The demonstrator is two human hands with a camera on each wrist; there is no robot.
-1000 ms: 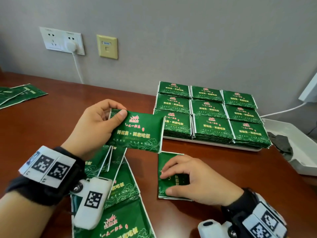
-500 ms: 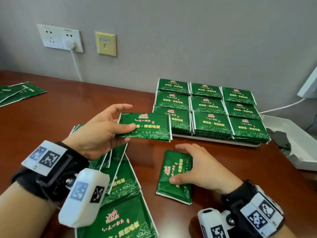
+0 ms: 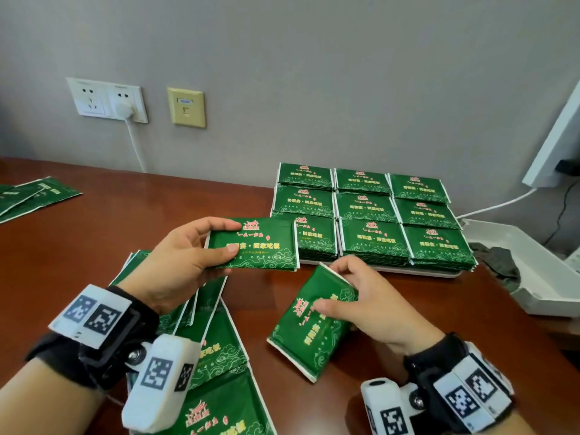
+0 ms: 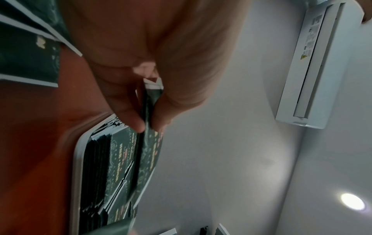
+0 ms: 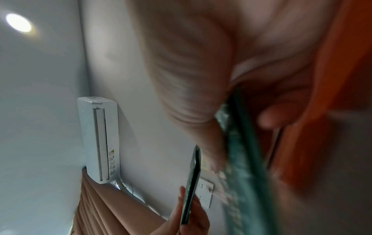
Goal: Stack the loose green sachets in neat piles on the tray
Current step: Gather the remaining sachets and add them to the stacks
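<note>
My left hand (image 3: 175, 262) pinches a flat, glossy green foil sachet (image 3: 260, 246) by its short edge, thumb on the printed face and fingers underneath, holding it level above the reddish-brown wooden table (image 3: 94, 240); the left wrist view shows the same pinch edge-on (image 4: 149, 111), with the white tray's rim (image 4: 75, 159) beyond the fingertips; my right hand (image 3: 376, 306) grips a second green sachet (image 3: 310, 324), thumb on its face and fingers curled over its far end, the near end low over the table and the far end tilted up; whether it touches the wood I cannot tell. Beyond both hands, the stacked green sachets (image 3: 373, 215) sit in nine neat piles, three by three, on the tray, the held sachet overlapping the nearest left pile in view; under my left wrist lies a fanned heap of loose green sachets (image 3: 219, 356). Each sachet has white sealed edges, a red emblem, gold Chinese characters I cannot read surely, and pale cloud scrolls along the bottom. Right of my right hand stands a white plastic bin (image 3: 533, 277).
</note>
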